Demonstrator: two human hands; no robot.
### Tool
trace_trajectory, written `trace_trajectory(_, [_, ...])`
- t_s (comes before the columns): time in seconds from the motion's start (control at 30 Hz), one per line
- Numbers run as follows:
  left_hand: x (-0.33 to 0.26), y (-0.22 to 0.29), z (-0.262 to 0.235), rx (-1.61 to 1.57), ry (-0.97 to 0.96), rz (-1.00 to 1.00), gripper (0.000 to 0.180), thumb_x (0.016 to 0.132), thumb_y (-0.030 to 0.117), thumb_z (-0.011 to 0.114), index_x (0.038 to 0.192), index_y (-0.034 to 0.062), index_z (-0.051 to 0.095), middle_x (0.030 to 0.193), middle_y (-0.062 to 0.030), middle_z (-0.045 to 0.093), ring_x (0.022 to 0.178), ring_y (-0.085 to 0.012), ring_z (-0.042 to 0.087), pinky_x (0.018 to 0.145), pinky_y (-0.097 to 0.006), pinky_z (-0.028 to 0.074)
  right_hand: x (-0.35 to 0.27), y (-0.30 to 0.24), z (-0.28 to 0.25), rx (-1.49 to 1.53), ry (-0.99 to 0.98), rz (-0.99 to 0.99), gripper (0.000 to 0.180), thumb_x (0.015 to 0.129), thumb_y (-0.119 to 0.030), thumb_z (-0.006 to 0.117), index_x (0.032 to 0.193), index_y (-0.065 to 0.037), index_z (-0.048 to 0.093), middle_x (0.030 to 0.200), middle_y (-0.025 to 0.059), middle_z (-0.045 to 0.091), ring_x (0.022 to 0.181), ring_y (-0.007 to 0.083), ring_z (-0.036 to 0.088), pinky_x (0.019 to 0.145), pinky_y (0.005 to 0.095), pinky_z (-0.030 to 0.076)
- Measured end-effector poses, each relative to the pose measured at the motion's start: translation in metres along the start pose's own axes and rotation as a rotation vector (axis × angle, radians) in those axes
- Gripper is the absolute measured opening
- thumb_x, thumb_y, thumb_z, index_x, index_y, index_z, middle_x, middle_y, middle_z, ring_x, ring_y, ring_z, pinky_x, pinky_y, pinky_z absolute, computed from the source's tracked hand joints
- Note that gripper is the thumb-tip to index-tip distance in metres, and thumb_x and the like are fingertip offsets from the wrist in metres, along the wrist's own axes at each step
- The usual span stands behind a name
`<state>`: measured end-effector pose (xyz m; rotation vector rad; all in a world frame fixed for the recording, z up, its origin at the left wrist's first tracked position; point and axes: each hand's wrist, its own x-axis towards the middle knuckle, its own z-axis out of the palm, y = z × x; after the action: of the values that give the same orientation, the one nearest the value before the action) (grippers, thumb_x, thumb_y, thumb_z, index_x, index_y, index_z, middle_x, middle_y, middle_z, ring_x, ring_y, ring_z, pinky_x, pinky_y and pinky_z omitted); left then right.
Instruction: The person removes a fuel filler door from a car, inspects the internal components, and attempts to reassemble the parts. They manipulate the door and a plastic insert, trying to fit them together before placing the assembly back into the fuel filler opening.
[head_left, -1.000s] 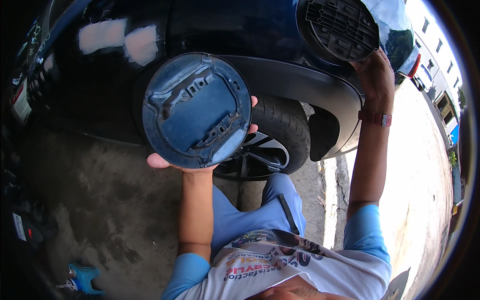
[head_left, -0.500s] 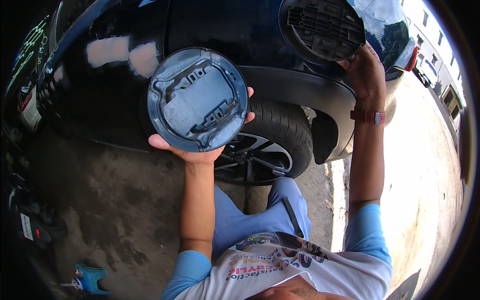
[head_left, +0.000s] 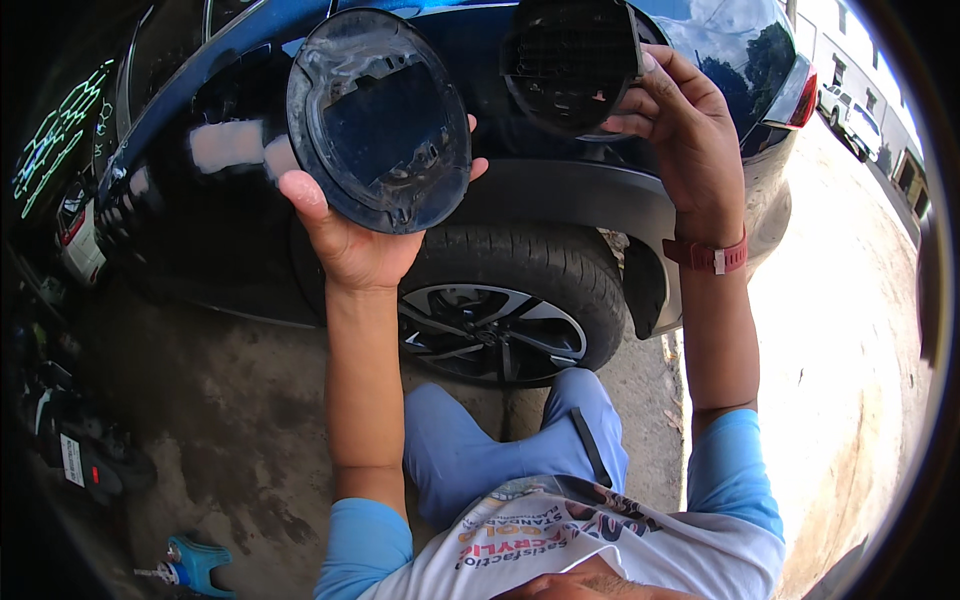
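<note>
My left hand (head_left: pixel 355 245) grips a round black plastic cover (head_left: pixel 385 120) from below, the thumb at its lower left edge and fingertips showing at the right. The cover is tilted, with moulded ridges and clip slots around a dark flat middle. Further right, my right hand (head_left: pixel 695 140) pinches the right edge of a second round dark plastic piece (head_left: pixel 570 70), thumb and fingers closed on it. That piece is in shadow, so its ribbed face is hard to make out. Both pieces are held up apart, in front of the dark blue car (head_left: pixel 460 135).
Below the hands is the car's wheel (head_left: pixel 500 330), under a grey arch trim (head_left: pixel 590 180). Pale patches (head_left: pixel 225 145) mark the body panel at left. A blue tool-like object (head_left: pixel 200 568) lies on the concrete floor (head_left: pixel 250 420). A white vehicle (head_left: pixel 850 120) stands far right.
My left hand has raised its cover up and slightly left, turning its face so the middle looks darker. My right hand has moved left and tilted its piece.
</note>
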<state>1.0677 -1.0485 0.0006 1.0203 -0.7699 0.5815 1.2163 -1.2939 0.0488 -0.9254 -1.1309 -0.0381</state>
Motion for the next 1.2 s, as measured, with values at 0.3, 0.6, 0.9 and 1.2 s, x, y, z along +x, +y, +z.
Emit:
trace_trajectory(0.3, [0.022, 0.007, 0.022, 0.094, -0.001, -0.058, 0.106, 0.085, 0.079, 0.06, 0.156, 0.0051, 0.034, 0.147, -0.022, 0.051, 0.131, -0.0444, 0.056, 0.101, -0.067, 0.052, 0.004, -0.007, 0.009, -0.084, -0.017, 0.042, 0.024, 0.106, -0.015, 0.058, 0.123, 0.001, 0.063, 0.105, 0.0117, 0.075, 0.083, 0.0167, 0.076, 0.073, 0.029, 0.065])
trace_trajectory(0.6, [0.023, 0.006, 0.025, 0.116, 0.007, -0.067, 0.098, 0.089, 0.077, 0.056, 0.151, 0.0041, 0.041, 0.139, -0.02, 0.059, 0.124, -0.0365, 0.064, 0.098, -0.06, 0.057, 0.002, -0.015, 0.036, -0.168, -0.005, 0.031, 0.027, 0.103, -0.026, 0.066, 0.115, -0.002, 0.07, 0.098, 0.008, 0.075, 0.087, 0.0144, 0.075, 0.076, 0.0252, 0.061])
trace_trajectory(0.9, [0.029, 0.011, 0.031, 0.243, 0.036, -0.102, 0.09, 0.093, 0.074, 0.054, 0.148, 0.0035, 0.047, 0.134, -0.0167, 0.064, 0.118, -0.0313, 0.068, 0.094, -0.053, 0.06, 0.004, -0.019, 0.051, -0.242, -0.032, 0.016, 0.027, 0.102, -0.027, 0.067, 0.113, -0.002, 0.071, 0.098, 0.0085, 0.076, 0.088, 0.0146, 0.076, 0.076, 0.0242, 0.06])
trace_trajectory(1.2, [0.037, 0.016, 0.044, 0.277, -0.043, -0.096, 0.073, 0.097, 0.067, 0.055, 0.139, 0.0074, 0.057, 0.121, -0.0092, 0.071, 0.107, -0.0182, 0.072, 0.087, -0.04, 0.064, 0.008, -0.018, 0.059, -0.291, -0.065, 0.004, 0.025, 0.102, -0.025, 0.068, 0.113, -0.003, 0.071, 0.096, 0.0083, 0.077, 0.088, 0.0152, 0.077, 0.077, 0.0232, 0.058])
